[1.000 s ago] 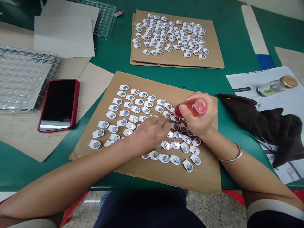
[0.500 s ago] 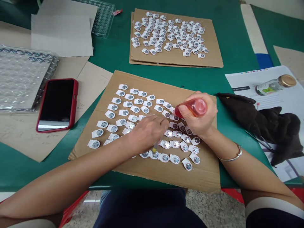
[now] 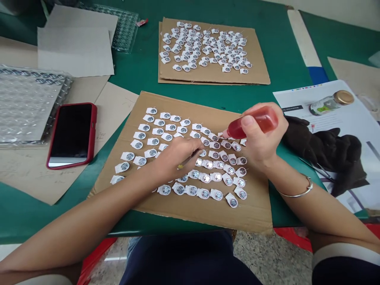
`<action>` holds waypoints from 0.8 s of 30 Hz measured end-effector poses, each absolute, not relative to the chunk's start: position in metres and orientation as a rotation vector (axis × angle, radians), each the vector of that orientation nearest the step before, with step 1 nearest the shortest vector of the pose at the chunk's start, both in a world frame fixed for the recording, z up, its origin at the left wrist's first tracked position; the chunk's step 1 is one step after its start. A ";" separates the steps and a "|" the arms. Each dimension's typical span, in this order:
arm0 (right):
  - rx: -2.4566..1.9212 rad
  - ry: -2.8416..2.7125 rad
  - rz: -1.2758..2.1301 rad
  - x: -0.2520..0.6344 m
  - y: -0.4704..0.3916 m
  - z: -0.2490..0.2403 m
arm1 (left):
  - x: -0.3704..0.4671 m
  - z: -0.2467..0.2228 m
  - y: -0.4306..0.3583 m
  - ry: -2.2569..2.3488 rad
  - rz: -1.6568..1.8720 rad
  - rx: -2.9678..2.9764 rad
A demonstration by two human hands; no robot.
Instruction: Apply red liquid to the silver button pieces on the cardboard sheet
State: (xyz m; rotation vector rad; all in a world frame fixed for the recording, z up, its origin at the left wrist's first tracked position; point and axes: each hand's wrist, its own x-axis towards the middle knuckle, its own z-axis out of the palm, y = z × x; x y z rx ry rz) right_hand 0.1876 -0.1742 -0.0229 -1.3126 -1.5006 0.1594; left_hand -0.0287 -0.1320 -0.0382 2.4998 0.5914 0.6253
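Observation:
My right hand (image 3: 263, 134) is closed around a squeeze bottle (image 3: 258, 120) of red liquid. The bottle is tilted, its narrow tip pointing left and down at the small white pieces. In my left hand (image 3: 178, 152) is a thin stick-like tool (image 3: 188, 160) with a yellow end; its exact kind is unclear. Both hands are over a cardboard sheet (image 3: 178, 211) bearing loose rows of white tabs, each with a round silver disc, such as this tab (image 3: 216, 194). My left hand and forearm hide some of them.
Behind is stacked cardboard (image 3: 213, 79) covered with similar tabs. On the left lie a red-cased phone (image 3: 71, 134) and a bubble-wrapped pack (image 3: 26, 105). To the right are a dark cloth (image 3: 332, 148), tweezers-like metal (image 3: 317, 170) and a glass jar (image 3: 331, 103) on printed paper.
My right hand has moved right with the bottle, whose tip now shows pointing left. My left hand has shifted slightly left, and its tool lies at a different angle. The view has shifted slightly.

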 end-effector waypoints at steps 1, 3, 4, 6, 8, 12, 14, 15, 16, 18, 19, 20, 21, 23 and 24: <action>-1.320 -1.447 0.181 0.188 -0.176 -0.025 | -0.028 -0.039 -0.132 0.594 0.641 2.498; -1.344 -1.323 0.161 0.185 -0.181 -0.031 | -0.028 -0.040 -0.131 0.602 0.658 2.508; -1.347 -1.299 0.134 0.184 -0.183 -0.034 | -0.028 -0.040 -0.131 0.605 0.653 2.513; -1.340 -1.298 0.107 0.180 -0.185 -0.038 | -0.028 -0.040 -0.132 0.594 0.623 2.516; -1.331 -1.327 0.109 0.176 -0.187 -0.039 | -0.028 -0.040 -0.132 0.575 0.589 2.515; -1.324 -1.389 0.111 0.172 -0.188 -0.037 | -0.029 -0.036 -0.133 0.556 0.560 2.525; -1.321 -1.403 0.110 0.171 -0.188 -0.037 | -0.030 -0.035 -0.134 0.544 0.560 2.528; -1.322 -1.406 0.110 0.171 -0.188 -0.037 | -0.030 -0.034 -0.134 0.543 0.560 2.530; -1.321 -1.408 0.110 0.171 -0.188 -0.037 | -0.030 -0.034 -0.134 0.542 0.563 2.532; -1.324 -1.412 0.114 0.171 -0.188 -0.037 | -0.030 -0.034 -0.133 0.538 0.566 2.529; -1.326 -1.412 0.113 0.171 -0.187 -0.037 | -0.030 -0.034 -0.133 0.534 0.566 2.522; -1.330 -1.412 0.108 0.171 -0.187 -0.037 | -0.031 -0.035 -0.133 0.531 0.568 2.513; -1.333 -1.412 0.101 0.171 -0.187 -0.038 | -0.031 -0.035 -0.133 0.527 0.568 2.504; -1.339 -1.412 0.087 0.171 -0.187 -0.039 | -0.031 -0.035 -0.133 0.524 0.564 2.490; -1.340 -1.412 0.085 0.171 -0.187 -0.039 | -0.031 -0.035 -0.133 0.522 0.564 2.487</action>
